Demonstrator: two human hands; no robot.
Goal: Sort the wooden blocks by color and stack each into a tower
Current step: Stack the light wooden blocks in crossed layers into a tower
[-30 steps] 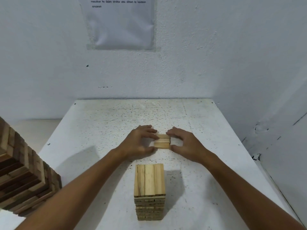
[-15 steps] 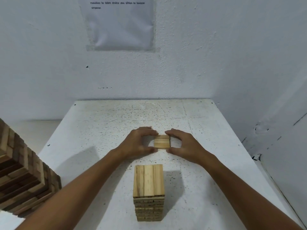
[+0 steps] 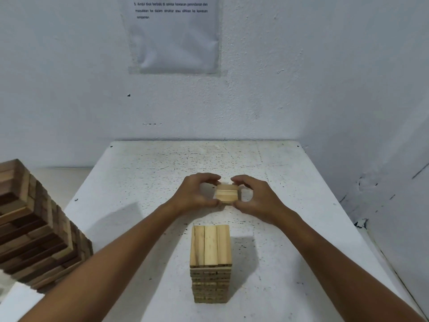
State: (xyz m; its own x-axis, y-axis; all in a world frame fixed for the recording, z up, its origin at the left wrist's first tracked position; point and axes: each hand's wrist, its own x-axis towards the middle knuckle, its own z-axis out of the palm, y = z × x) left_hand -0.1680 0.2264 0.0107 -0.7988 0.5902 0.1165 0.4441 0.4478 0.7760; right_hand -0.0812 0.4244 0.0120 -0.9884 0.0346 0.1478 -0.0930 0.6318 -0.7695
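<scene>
A tower of light wooden blocks (image 3: 210,263) stands on the white table (image 3: 144,182), near its front. Behind it, a small bundle of light blocks (image 3: 226,193) is held side by side between both hands. My left hand (image 3: 193,194) grips the bundle's left ends with fingers curled over the top and thumb below. My right hand (image 3: 256,196) grips the right ends the same way. Whether the bundle touches the table or hangs just above it cannot be told.
A larger tower of mixed dark and light blocks (image 3: 34,228) leans into view at the left edge, off the table. A printed sheet (image 3: 174,36) hangs on the wall behind. Walls close in at the back and right.
Both hands have squeezed the bundle tighter and tipped or raised it slightly. The front tower has not moved.
</scene>
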